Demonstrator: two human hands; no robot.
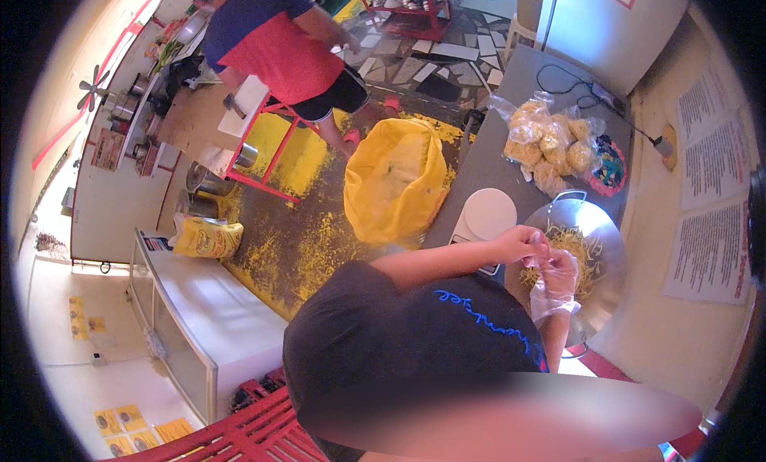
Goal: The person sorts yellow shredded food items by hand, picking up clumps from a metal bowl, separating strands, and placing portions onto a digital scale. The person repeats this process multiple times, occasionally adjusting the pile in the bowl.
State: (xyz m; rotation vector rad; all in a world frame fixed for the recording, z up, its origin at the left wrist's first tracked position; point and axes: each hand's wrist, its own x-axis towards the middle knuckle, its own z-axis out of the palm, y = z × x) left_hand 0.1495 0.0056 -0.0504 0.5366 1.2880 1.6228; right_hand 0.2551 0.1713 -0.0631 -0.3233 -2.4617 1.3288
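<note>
My left hand [528, 246] is bare and its fingers pinch thin clear plastic, which looks like part of the glove on the other hand. A clear plastic glove [547, 305] covers my right hand [559, 276], loose at the wrist. Both hands meet at the fingertips, so what the right fingers do is partly hidden. Below them sits a wide steel bowl or wok [607, 264] with looped handles, containing yellow noodles [577, 246]. Beside my left forearm a white kitchen scale [491, 213] stands on the grey counter [479, 163], partly covered by the arm.
Plastic bags of noodles [547, 139] are piled past the bowl, near a patterned cloth [609, 166] and a power cord [574, 82]. A yellow sack-like container [392, 181] stands on the floor. Another person [281, 49] is by a worktable [200, 121] bearing a cleaver [233, 105].
</note>
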